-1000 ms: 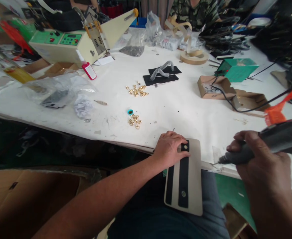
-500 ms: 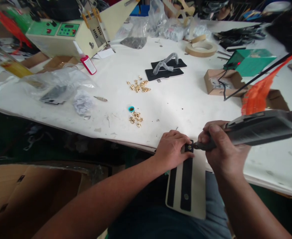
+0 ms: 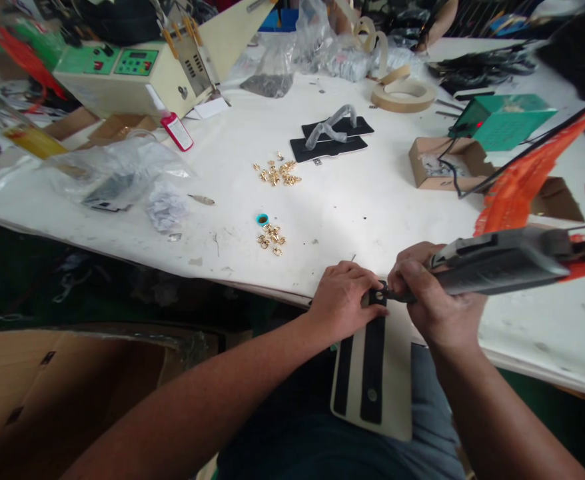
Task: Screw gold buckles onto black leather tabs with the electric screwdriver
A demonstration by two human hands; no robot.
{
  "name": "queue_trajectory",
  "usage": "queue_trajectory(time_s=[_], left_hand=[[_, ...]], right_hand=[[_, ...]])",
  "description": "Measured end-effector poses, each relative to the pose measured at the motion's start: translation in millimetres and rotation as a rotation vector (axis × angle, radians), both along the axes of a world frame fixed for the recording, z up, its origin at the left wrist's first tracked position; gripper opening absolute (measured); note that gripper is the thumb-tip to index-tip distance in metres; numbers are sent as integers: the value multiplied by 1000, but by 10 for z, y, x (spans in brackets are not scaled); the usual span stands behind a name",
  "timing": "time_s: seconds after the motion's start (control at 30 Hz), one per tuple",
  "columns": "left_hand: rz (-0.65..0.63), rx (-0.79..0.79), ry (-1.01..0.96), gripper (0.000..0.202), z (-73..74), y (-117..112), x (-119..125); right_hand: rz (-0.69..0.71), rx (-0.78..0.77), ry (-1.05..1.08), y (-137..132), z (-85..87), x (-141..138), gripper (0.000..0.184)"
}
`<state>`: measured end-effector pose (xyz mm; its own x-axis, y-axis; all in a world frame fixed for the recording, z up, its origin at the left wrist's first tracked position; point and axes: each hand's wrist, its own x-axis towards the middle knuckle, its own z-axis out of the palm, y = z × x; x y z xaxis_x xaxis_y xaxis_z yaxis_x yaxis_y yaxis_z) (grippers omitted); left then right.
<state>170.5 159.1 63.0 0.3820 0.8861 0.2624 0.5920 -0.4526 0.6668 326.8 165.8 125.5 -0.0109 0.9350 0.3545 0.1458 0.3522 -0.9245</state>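
My left hand (image 3: 345,300) is closed on the upper end of a beige panel with black straps (image 3: 397,373), thumb and fingers on either side of a strap end. A round metal fastener (image 3: 379,295) shows in that strap end, and another sits near its lower end. My right hand (image 3: 437,300) grips a dark electric screwdriver (image 3: 502,263), its tip close to the upper fastener; whether it touches I cannot tell. The panel hangs over the table's front edge, above my lap. Farther back lie gold metal fittings (image 3: 272,237) beside a small blue-rimmed cap (image 3: 262,219).
More gold fittings (image 3: 277,175) lie near two black pieces (image 3: 330,143) with a plastic-wrapped handle. A red bottle (image 3: 176,130) and a control machine (image 3: 117,73) stand left. A green box (image 3: 505,121), a cardboard box (image 3: 447,165) and tape rolls (image 3: 405,97) are right. Another person's arm (image 3: 440,25) shows behind.
The screwdriver's rear end has swung left and slightly down with my right hand, and the orange strips have shifted. Another person's arm has come into view at the back. My left hand stays put.
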Motion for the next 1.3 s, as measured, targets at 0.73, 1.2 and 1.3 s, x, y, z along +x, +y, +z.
queue_trajectory(time_s=[0.73, 1.2, 1.3], left_hand=[[-11, -24, 33, 29, 6, 8, 13], [16, -36, 34, 34, 20, -31, 35], [33, -12, 41, 38, 26, -48, 52]], right_hand=[[427, -1, 140, 186, -107, 130, 15], [140, -5, 62, 52, -132, 68, 31], [51, -51, 66, -17, -110, 62, 30]])
